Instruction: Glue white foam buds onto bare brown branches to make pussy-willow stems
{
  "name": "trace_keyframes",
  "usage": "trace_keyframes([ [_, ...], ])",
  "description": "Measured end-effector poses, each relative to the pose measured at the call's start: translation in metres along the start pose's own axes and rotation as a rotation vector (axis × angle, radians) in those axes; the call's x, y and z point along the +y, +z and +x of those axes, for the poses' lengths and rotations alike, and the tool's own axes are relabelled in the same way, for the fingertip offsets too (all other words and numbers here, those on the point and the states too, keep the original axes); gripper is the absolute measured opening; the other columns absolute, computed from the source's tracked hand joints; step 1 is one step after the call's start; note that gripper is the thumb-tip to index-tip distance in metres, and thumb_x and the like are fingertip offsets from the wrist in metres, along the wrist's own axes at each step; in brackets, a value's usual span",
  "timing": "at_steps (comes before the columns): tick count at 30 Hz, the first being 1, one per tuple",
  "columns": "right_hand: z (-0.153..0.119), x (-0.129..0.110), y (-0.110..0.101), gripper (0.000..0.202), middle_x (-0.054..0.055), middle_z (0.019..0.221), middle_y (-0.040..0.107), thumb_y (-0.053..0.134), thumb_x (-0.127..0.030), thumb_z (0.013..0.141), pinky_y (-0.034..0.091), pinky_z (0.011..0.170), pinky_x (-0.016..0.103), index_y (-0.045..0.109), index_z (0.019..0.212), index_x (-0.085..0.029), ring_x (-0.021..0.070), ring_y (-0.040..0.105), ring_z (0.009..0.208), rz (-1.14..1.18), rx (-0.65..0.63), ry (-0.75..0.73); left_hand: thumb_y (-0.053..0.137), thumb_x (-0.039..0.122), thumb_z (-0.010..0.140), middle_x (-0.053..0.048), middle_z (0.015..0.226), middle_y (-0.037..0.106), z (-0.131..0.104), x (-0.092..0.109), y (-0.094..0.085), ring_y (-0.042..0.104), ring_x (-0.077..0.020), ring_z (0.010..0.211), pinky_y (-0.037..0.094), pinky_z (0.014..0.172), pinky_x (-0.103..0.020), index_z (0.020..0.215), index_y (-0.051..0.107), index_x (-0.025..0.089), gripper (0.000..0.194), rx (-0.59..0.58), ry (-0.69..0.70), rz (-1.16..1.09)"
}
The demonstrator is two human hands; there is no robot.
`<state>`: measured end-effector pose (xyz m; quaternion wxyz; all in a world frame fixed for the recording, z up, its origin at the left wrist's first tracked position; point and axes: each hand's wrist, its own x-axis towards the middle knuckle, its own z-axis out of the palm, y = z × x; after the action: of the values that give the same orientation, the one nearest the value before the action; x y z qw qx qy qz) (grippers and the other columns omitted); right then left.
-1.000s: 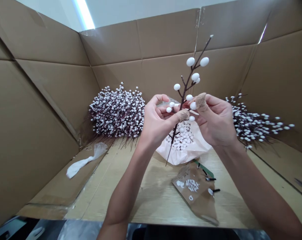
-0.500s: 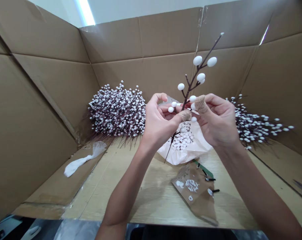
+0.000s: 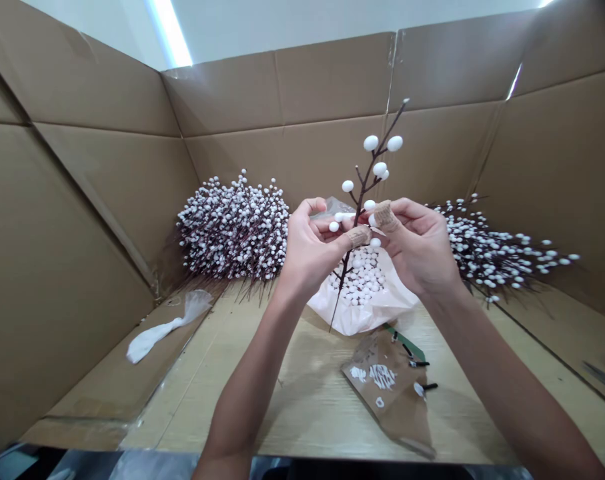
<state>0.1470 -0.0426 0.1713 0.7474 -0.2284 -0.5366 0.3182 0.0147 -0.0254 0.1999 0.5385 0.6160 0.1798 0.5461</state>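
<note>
An artificial berry branch (image 3: 362, 189), brown with white berries along its twigs, leans up and to the right in front of me. My left hand (image 3: 312, 250) pinches its stem low down, the taped thumb across the front. On the right side of the stem, my right hand (image 3: 419, 250) closes thumb and fingertips on a white berry (image 3: 372, 220) beside the branch. Its thumb is taped too and hides part of that berry. Whether the berry sits on a twig I cannot tell. Below both hands lies an open plastic bag (image 3: 355, 322) of loose white berries.
A thick bundle of berry branches (image 3: 235, 230) lies at the back left, a smaller bundle (image 3: 497, 250) at the right. Nearer me is a brown cardboard piece (image 3: 397, 417) with white glue smears and dark bits. A white plastic pouch (image 3: 155, 339) and scissors (image 3: 602, 377) lie at the sides.
Both hands and the branch appear a little further left and lower in view, and the surroundings have shifted slightly too. The grip on branch and berry looks the same.
</note>
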Motion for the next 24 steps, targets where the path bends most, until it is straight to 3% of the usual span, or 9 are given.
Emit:
trace_keyframes([
  [6, 0.011, -0.016, -0.019, 0.038, 0.008, 0.101, 0.069, 0.062, -0.054, 0.081, 0.056, 0.088, 0.035, 0.071, 0.092, -0.019, 0.0199, 0.066, 0.098, 0.059, -0.156, 0.159, 0.084, 0.016, 0.054, 0.004, 0.068, 0.065, 0.011, -0.008, -0.011, 0.063, -0.0100, 0.059, 0.048, 0.060, -0.021, 0.092, 0.039, 0.020, 0.059, -0.042, -0.058, -0.164],
  [10, 0.012, -0.023, -0.035, 0.050, 0.011, 0.113, 0.066, 0.073, -0.045, 0.075, 0.054, 0.089, 0.036, 0.064, 0.117, -0.019, 0.0237, 0.062, 0.108, -0.168, -0.510, 0.389, 0.085, 0.013, 0.050, -0.001, 0.071, 0.068, 0.022, -0.011, -0.021, 0.064, -0.0116, 0.057, 0.048, 0.057, -0.020, 0.091, 0.043, 0.018, 0.059, 0.003, -0.072, -0.323],
  [12, 0.009, -0.020, -0.034, 0.052, 0.010, 0.106, 0.069, 0.078, -0.037, 0.070, 0.055, 0.083, 0.032, 0.064, 0.116, -0.018, 0.0222, 0.064, 0.101, -0.301, -0.690, 0.502, 0.083, 0.010, 0.050, -0.001, 0.071, 0.068, 0.026, -0.012, -0.024, 0.062, -0.0106, 0.055, 0.047, 0.055, -0.019, 0.090, 0.045, 0.017, 0.056, 0.020, -0.076, -0.389],
  [14, 0.005, -0.013, -0.027, 0.046, 0.009, 0.093, 0.071, 0.079, -0.036, 0.068, 0.056, 0.076, 0.028, 0.068, 0.107, -0.014, 0.0190, 0.067, 0.088, -0.349, -0.785, 0.567, 0.081, 0.007, 0.052, 0.000, 0.070, 0.067, 0.028, -0.012, -0.027, 0.061, -0.0095, 0.055, 0.047, 0.055, -0.018, 0.088, 0.047, 0.017, 0.050, 0.041, -0.079, -0.446],
  [18, -0.003, -0.002, -0.010, 0.030, 0.006, 0.071, 0.070, 0.076, -0.038, 0.070, 0.056, 0.063, 0.024, 0.070, 0.081, -0.010, 0.0129, 0.065, 0.063, -0.275, -0.771, 0.615, 0.074, 0.004, 0.061, -0.002, 0.072, 0.068, 0.031, -0.014, -0.030, 0.063, -0.0093, 0.060, 0.049, 0.060, -0.018, 0.091, 0.052, 0.015, 0.039, 0.055, -0.080, -0.497],
  [24, -0.006, -0.003, -0.007, 0.024, 0.006, 0.069, 0.070, 0.080, -0.031, 0.065, 0.056, 0.061, 0.021, 0.070, 0.073, -0.011, 0.0121, 0.065, 0.061, -0.205, -0.693, 0.641, 0.067, 0.013, 0.073, -0.012, 0.096, 0.070, 0.038, -0.021, -0.044, 0.068, -0.0181, 0.085, 0.051, 0.082, -0.028, 0.096, 0.061, 0.012, 0.024, -0.067, -0.097, -0.438],
])
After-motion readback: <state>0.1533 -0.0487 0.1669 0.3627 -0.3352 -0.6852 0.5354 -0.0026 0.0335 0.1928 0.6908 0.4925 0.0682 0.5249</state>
